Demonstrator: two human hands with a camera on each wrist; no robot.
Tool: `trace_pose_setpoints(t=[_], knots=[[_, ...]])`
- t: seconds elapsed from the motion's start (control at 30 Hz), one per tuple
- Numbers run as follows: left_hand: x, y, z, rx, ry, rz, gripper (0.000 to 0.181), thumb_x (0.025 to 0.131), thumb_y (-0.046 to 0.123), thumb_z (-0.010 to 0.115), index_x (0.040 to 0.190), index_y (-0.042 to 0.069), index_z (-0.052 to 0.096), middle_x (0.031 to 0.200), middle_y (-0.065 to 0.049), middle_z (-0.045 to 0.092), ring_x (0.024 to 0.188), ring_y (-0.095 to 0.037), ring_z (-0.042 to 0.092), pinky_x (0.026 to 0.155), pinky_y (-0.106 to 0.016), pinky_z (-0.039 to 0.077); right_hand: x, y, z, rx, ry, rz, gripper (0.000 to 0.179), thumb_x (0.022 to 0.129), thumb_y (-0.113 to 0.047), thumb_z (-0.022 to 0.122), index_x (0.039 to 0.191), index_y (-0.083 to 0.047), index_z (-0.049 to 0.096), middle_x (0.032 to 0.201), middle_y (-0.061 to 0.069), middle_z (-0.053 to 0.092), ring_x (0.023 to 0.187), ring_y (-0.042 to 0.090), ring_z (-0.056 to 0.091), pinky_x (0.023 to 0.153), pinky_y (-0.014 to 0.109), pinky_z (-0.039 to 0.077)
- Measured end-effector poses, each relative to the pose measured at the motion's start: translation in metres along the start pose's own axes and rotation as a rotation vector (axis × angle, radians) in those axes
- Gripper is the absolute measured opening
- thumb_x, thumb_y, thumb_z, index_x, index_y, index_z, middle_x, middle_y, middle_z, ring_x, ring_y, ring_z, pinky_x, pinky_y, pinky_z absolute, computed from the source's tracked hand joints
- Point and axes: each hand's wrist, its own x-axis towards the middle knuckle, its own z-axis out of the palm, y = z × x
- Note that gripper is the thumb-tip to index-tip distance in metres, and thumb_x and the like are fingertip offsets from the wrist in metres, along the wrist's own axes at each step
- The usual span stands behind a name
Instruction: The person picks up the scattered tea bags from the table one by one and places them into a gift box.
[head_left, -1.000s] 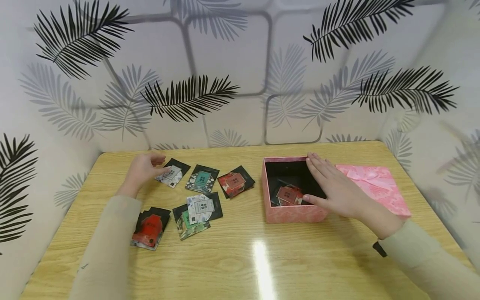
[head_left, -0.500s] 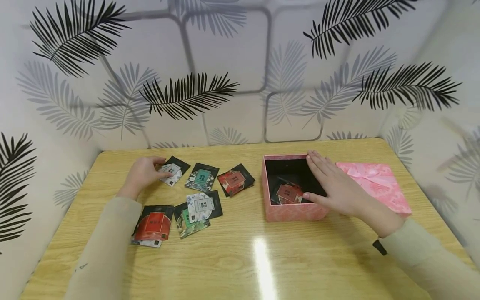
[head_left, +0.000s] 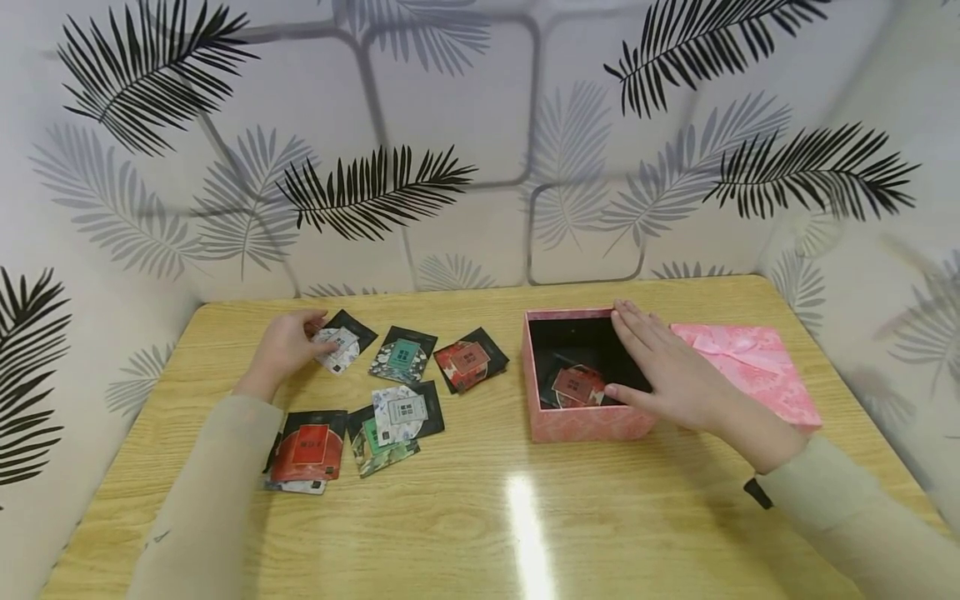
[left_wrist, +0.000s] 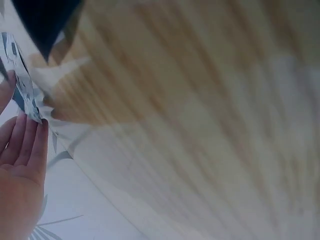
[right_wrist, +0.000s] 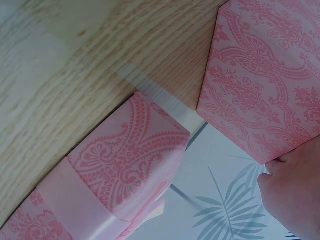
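Observation:
My left hand (head_left: 285, 348) is at the back left of the table, pinching the edge of a flat white-and-black sachet (head_left: 343, 348) between thumb and fingers. In the left wrist view, the thumb and fingertips meet at the edge of that sachet (left_wrist: 25, 80). My right hand (head_left: 675, 379) rests with long, straight fingers along the right rim of an open pink box (head_left: 588, 427). Inside its black interior lies a sachet with a red label (head_left: 576, 386). The right wrist view shows the patterned box wall (right_wrist: 260, 75) with part of my hand (right_wrist: 295, 190) against it.
A teal-labelled sachet (head_left: 403, 356) and a red floral one (head_left: 471, 358) lie between hand and box. Nearer are a white sachet (head_left: 405, 412) overlapping a green one (head_left: 375, 454), and a red one (head_left: 309, 450) on others. The pink lid (head_left: 757, 375) lies right of the box.
My left thumb has moved further over the white-and-black sachet. The red sachet at front left, tilted a second ago, now lies flatter and squarer. My right hand stays on the box.

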Motion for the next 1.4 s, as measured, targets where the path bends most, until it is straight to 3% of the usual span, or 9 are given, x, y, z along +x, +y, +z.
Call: trace_pose_setpoints(t=[0.27, 0.57, 0.77, 0.93, 1.17, 1.4], knots=[[-0.004, 0.004, -0.003, 0.015, 0.066, 0.012, 0.044, 0.098, 0.011, 0.076, 0.135, -0.011, 0.065, 0.127, -0.034, 0.067, 0.114, -0.047, 0.065, 0.099, -0.06, 0.054, 0.001, 0.0, 0.0, -0.009, -0.008, 0.006, 0.099, 0.103, -0.052, 0.064, 0.168, 0.004, 0.015, 0.178, 0.022, 0.011, 0.166, 0.04, 0.011, 0.135, 0.058, 0.016], [-0.009, 0.011, -0.015, 0.028, 0.156, 0.085, 0.023, 0.1, 0.003, 0.071, 0.12, -0.008, 0.073, 0.116, -0.03, 0.073, 0.102, -0.044, 0.069, 0.09, -0.058, 0.057, 0.001, 0.001, 0.002, -0.02, 0.002, 0.0, 0.099, 0.102, -0.051, 0.065, 0.168, 0.004, 0.016, 0.177, 0.023, 0.013, 0.166, 0.04, 0.013, 0.135, 0.057, 0.016], [-0.013, 0.02, -0.028, 0.037, 0.172, 0.099, 0.018, 0.102, 0.007, 0.07, 0.115, -0.004, 0.079, 0.111, -0.026, 0.078, 0.094, -0.038, 0.072, 0.076, -0.04, 0.056, 0.001, 0.0, 0.002, -0.017, 0.0, 0.003, 0.099, 0.102, -0.051, 0.065, 0.168, 0.004, 0.016, 0.178, 0.023, 0.013, 0.166, 0.041, 0.012, 0.136, 0.054, 0.014], [-0.014, 0.032, -0.038, 0.035, 0.21, 0.175, 0.017, 0.102, 0.005, 0.07, 0.112, -0.006, 0.079, 0.106, -0.027, 0.078, 0.087, -0.036, 0.072, 0.071, -0.034, 0.053, 0.001, 0.0, 0.002, -0.013, -0.006, 0.009, 0.099, 0.103, -0.05, 0.065, 0.168, 0.004, 0.015, 0.178, 0.022, 0.011, 0.166, 0.04, 0.012, 0.137, 0.052, 0.012], [-0.014, 0.058, -0.049, 0.07, 0.231, 0.245, 0.018, 0.104, 0.005, 0.068, 0.115, -0.005, 0.078, 0.11, -0.026, 0.078, 0.093, -0.039, 0.074, 0.082, -0.053, 0.059, -0.001, 0.0, 0.001, -0.013, 0.004, 0.0, 0.098, 0.103, -0.052, 0.064, 0.168, 0.004, 0.016, 0.177, 0.023, 0.014, 0.166, 0.041, 0.014, 0.137, 0.052, 0.014], [-0.011, 0.1, -0.051, 0.077, 0.187, 0.289, 0.018, 0.105, 0.007, 0.067, 0.116, -0.003, 0.077, 0.116, -0.024, 0.076, 0.101, -0.038, 0.074, 0.089, -0.054, 0.061, -0.001, -0.003, -0.002, -0.023, -0.005, -0.002, 0.098, 0.103, -0.053, 0.063, 0.168, 0.005, 0.017, 0.177, 0.024, 0.015, 0.165, 0.042, 0.016, 0.134, 0.058, 0.02]])
